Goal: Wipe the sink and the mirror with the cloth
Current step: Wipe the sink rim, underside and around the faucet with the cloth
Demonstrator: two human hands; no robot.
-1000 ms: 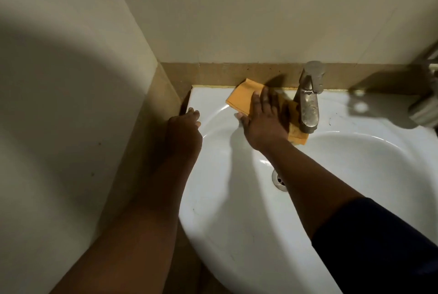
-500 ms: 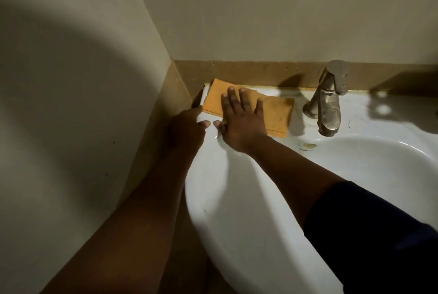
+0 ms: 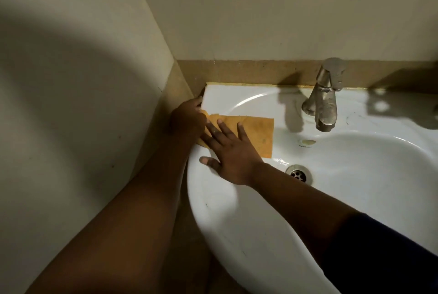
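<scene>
Wiping the sink (image 3: 248, 241) is where I'm at right now, working the left rim with the orange cloth (image 3: 257, 132). My right hand (image 3: 230, 151) is flat on top of it, fingers spread, just pressing it down on the porcelain rather than gripping it. The cloth lies along the far-left part of the rim, with one corner hanging toward the bowl. My left hand (image 3: 188, 119) is at the left edge of the sink, right beside the wall (image 3: 71, 104), fingers curled over the rim; it sits just beside the cloth's left end, and I honestly can't tell if it's pinching that corner or just bracing.

I'd say the job is nowhere near done: the mirror isn't even in view, so that part is all still ahead. Next I'd want to drag the cloth along the near rim and then down into the bowl, keeping flat pressure so it doesn't bunch up.

Bowl itself looks empty, nothing in it but the metal drain (image 3: 299, 173) at the bottom and a few wet glints near it. The tap (image 3: 324, 99) stands at the far edge, no water running.
</scene>
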